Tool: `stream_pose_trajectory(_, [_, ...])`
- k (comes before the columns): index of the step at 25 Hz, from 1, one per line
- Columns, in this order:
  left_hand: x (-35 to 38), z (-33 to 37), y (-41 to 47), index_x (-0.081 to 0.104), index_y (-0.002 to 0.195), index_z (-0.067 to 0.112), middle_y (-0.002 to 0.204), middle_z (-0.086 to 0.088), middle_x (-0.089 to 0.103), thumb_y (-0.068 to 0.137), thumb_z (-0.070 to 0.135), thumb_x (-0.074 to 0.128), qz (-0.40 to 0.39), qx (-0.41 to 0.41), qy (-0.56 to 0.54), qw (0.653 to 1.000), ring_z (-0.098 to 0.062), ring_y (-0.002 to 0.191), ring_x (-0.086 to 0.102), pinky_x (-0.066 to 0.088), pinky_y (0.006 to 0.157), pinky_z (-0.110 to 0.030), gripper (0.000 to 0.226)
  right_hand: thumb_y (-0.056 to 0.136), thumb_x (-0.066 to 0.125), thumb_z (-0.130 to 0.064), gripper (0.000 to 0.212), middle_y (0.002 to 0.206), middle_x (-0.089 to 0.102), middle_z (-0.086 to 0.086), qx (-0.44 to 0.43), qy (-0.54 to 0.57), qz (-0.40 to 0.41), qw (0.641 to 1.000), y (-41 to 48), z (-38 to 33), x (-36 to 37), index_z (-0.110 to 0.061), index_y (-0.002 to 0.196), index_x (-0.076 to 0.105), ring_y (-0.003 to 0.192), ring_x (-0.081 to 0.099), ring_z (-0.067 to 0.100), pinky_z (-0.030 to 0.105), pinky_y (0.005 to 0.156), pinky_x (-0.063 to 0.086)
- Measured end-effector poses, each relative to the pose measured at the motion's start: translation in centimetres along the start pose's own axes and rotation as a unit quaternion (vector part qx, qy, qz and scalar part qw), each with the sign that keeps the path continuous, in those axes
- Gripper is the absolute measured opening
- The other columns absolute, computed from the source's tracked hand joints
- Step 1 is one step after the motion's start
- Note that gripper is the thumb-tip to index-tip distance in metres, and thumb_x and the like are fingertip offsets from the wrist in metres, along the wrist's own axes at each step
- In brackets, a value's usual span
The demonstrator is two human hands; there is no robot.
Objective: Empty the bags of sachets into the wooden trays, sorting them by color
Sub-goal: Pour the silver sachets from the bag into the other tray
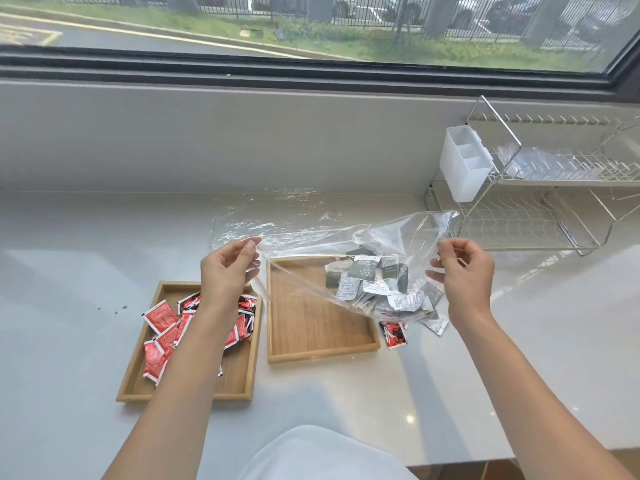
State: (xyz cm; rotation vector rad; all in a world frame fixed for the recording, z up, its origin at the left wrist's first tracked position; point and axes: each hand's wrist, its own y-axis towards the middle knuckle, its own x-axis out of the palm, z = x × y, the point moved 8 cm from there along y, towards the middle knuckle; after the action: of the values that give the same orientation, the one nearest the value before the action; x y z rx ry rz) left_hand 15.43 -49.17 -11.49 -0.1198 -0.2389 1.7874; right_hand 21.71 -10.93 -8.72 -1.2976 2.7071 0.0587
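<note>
My left hand (228,271) and right hand (464,275) each keep a pinching grip on the clear bag (346,244) of grey sachets (377,282), above the right wooden tray (311,327). Tipping the bag's mouth low should prevent spills.

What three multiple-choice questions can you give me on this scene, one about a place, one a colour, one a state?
1. Where does the stray red sachet lie? A on the floor; B on the counter beside the right tray; C on a chair.
2. In the left tray, the sachets are: A red; B green; C blue.
3. The clear bag between left hand and right hand is: A empty; B holding grey sachets; C knotted shut.
Answers: B, it lies on counter past that tray's right edge; A, all show red; B, grey sachets sag inside.
</note>
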Motion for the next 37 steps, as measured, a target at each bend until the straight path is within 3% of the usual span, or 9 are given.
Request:
stream_pose_trajectory(4, [-0.6,-0.2,0.0,0.073,0.109,0.015,0.095,0.001,0.069,0.095,0.017,0.064,0.026,0.01,-0.009,1.0,-0.009,0.08,0.064,0.056,0.079,-0.022,0.017,0.098,0.058,-0.015,0.011,0.083,0.059,0.0,-0.026,0.001,-0.005,1.0,-0.5,-1.2,0.7,-0.004,0.099,0.061,0.071,0.062,0.013,0.025,0.058,0.059])
stream_pose_trajectory(11, [-1.0,-0.7,0.1,0.073,0.102,0.017,0.095,0.002,0.069,0.093,0.017,0.066,0.039,-0.01,-0.028,0.999,-0.01,0.079,0.064,0.056,0.078,-0.022,0.012,0.099,0.058,-0.016,0.015,0.081,0.059,0.002,-0.085,-0.012,0.003,0.996,-1.2,-3.0,1.0,-0.02,0.084,0.059,0.069,0.06,0.011,0.029,0.061,0.061])
stream_pose_trajectory(20, [0.0,-1.2,1.0,0.073,0.102,0.013,0.093,0.0,0.069,0.093,0.016,0.067,0.017,-0.017,-0.037,0.999,-0.013,0.083,0.065,0.055,0.085,-0.028,0.011,0.099,0.056,-0.015,0.011,0.086,0.059,0.017,-0.141,-0.037,0.036,0.989,-1.3,-4.3,1.2,-0.015,0.088,0.06,0.067,0.059,0.009,0.032,0.06,0.061])
stream_pose_trajectory(25, [0.6,-1.6,1.6,0.071,0.11,0.005,0.096,-0.003,0.069,0.092,0.016,0.067,0.001,-0.034,-0.015,0.999,-0.016,0.088,0.066,0.056,0.09,-0.032,0.021,0.099,0.055,-0.015,0.018,0.087,0.059,0.02,-0.123,-0.03,0.045,0.991,-1.6,-3.6,0.8,-0.022,0.083,0.058,0.07,0.06,0.016,0.036,0.062,0.062])
stream_pose_trajectory(30, [0.9,-1.3,1.7,0.071,0.11,0.008,0.099,-0.003,0.069,0.093,0.015,0.065,-0.003,-0.028,-0.017,0.999,-0.014,0.089,0.066,0.056,0.088,-0.029,0.019,0.1,0.055,-0.018,0.013,0.089,0.059,0.022,-0.157,-0.022,0.065,0.985,-1.8,-4.7,0.2,-0.015,0.088,0.06,0.068,0.058,0.012,0.032,0.059,0.061])
stream_pose_trajectory(33, [1.2,-1.4,1.9,0.071,0.107,0.009,0.099,-0.002,0.07,0.093,0.013,0.065,-0.005,-0.031,-0.016,0.999,-0.014,0.089,0.066,0.056,0.085,-0.026,0.015,0.1,0.056,-0.016,0.011,0.087,0.059,0.02,-0.131,-0.029,0.047,0.99,-1.2,-4.3,0.6,-0.011,0.09,0.06,0.067,0.059,0.012,0.038,0.06,0.062])
stream_pose_trajectory(37, [1.5,-2.1,1.6,0.071,0.103,0.01,0.096,-0.001,0.07,0.093,0.011,0.065,-0.011,-0.042,-0.02,0.999,-0.014,0.088,0.066,0.057,0.083,-0.025,0.012,0.1,0.055,-0.018,0.014,0.089,0.06,0.023,-0.146,-0.033,0.071,0.986,-2.1,-4.3,-0.1,-0.017,0.086,0.06,0.069,0.061,0.017,0.036,0.06,0.061])
